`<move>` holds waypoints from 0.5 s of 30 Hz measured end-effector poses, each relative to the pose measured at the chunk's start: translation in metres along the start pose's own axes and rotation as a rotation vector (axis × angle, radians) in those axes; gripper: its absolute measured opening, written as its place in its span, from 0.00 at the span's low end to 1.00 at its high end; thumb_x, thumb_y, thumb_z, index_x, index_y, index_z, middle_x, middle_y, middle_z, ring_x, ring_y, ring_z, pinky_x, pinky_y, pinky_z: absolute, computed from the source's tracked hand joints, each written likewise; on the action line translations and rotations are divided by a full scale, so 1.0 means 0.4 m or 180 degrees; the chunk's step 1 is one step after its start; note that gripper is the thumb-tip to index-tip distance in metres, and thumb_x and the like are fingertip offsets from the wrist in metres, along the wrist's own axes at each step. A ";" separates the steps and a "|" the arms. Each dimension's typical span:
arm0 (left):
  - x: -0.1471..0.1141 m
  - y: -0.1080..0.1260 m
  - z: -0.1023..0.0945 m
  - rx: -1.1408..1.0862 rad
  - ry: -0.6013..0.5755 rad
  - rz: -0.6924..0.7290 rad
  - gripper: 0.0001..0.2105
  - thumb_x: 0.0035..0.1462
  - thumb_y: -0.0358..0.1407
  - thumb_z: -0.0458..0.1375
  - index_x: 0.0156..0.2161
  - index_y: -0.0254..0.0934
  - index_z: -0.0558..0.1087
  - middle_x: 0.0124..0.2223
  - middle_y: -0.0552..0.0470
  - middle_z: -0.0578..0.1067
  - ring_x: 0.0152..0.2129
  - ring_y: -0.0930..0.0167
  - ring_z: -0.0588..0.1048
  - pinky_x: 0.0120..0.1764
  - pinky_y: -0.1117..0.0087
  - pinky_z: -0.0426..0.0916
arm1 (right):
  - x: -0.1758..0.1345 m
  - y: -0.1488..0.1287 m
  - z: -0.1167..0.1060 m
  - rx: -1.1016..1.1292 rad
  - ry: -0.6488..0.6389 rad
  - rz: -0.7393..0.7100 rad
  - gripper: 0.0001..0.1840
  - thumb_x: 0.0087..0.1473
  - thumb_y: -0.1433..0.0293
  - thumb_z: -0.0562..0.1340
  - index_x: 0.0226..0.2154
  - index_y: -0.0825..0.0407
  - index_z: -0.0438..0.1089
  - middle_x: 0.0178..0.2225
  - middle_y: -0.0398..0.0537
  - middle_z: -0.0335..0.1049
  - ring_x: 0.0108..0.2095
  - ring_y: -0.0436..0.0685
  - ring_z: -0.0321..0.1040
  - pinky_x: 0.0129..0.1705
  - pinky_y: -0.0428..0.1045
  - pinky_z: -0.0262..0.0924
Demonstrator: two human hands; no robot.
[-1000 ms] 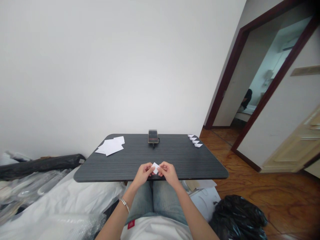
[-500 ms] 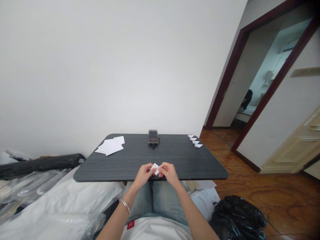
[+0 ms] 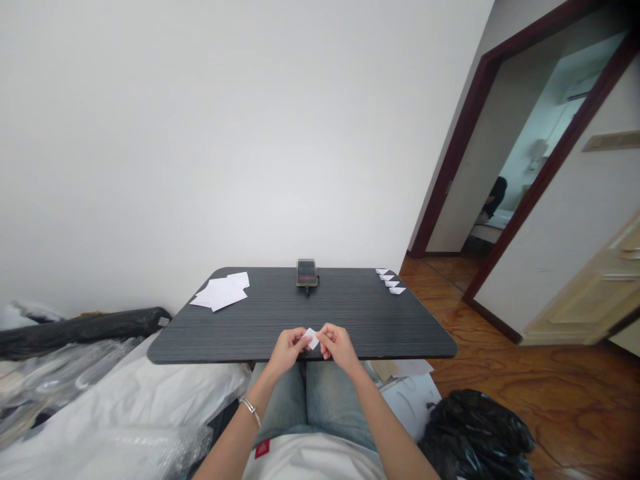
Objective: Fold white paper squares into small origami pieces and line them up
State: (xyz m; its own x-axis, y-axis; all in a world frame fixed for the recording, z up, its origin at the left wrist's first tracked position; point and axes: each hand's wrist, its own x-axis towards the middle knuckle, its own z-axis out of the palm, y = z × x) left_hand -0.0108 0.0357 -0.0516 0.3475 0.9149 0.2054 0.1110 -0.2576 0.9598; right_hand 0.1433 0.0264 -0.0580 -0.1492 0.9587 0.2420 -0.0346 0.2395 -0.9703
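Observation:
Between my two hands, over the front edge of the dark table [image 3: 280, 313], is a small folded piece of white paper [image 3: 311, 337], shaped like a diamond. My left hand [image 3: 290, 347] pinches its left side between thumb and fingers. On its right side my right hand [image 3: 336, 343] has thumb and fingertips closed at the paper's corner. The fingers partly hide the paper's lower and side edges. At the table's right end lie several small folded white paper pieces [image 3: 397, 291] in a row.
Loose white sheets [image 3: 223, 292] overlap on the table's left. A small dark device on a stand [image 3: 307, 273] is at the back middle. White bedding and plastic wrapping [image 3: 125, 413] lie left; a black plastic bag [image 3: 475, 433] sits right. Someone [image 3: 495, 197] is beyond the doorway.
The paper has turned slightly between my fingers. My right fingertips have shifted a little up at its corner; my left hand has barely moved.

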 end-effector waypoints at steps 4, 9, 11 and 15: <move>0.003 -0.004 -0.001 0.0023 0.0111 -0.0009 0.16 0.50 0.45 0.53 0.24 0.32 0.72 0.19 0.53 0.70 0.18 0.74 0.66 0.22 0.76 0.58 | 0.000 -0.003 0.001 0.0117 0.0031 -0.0003 0.15 0.46 0.59 0.60 0.20 0.54 0.62 0.11 0.37 0.63 0.08 0.44 0.56 0.11 0.39 0.51; 0.007 -0.005 0.000 -0.0019 0.0243 -0.0012 0.17 0.49 0.46 0.53 0.22 0.32 0.71 0.19 0.53 0.69 0.17 0.74 0.66 0.20 0.76 0.59 | 0.004 0.003 0.004 0.0245 0.0037 0.0003 0.16 0.45 0.58 0.60 0.22 0.55 0.64 0.15 0.41 0.69 0.13 0.48 0.64 0.15 0.41 0.57; 0.009 -0.004 0.000 -0.0047 0.0317 -0.0015 0.18 0.50 0.47 0.52 0.23 0.32 0.71 0.19 0.53 0.70 0.18 0.74 0.67 0.20 0.76 0.60 | 0.007 0.006 0.002 0.0317 0.0097 0.0037 0.16 0.45 0.58 0.61 0.22 0.55 0.65 0.17 0.44 0.71 0.15 0.49 0.66 0.16 0.42 0.59; 0.010 0.003 -0.004 -0.0334 0.0527 -0.0119 0.20 0.52 0.48 0.49 0.31 0.31 0.71 0.25 0.50 0.72 0.19 0.74 0.69 0.19 0.78 0.61 | 0.011 0.007 -0.006 0.0526 0.0293 0.0061 0.15 0.44 0.59 0.62 0.24 0.56 0.66 0.23 0.49 0.74 0.23 0.53 0.71 0.24 0.45 0.65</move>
State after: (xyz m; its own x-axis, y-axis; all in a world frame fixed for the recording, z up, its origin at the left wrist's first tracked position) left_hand -0.0107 0.0396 -0.0493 0.1860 0.9641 0.1897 0.0202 -0.1967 0.9802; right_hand 0.1448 0.0317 -0.0595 -0.0606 0.9746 0.2154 -0.1955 0.2000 -0.9601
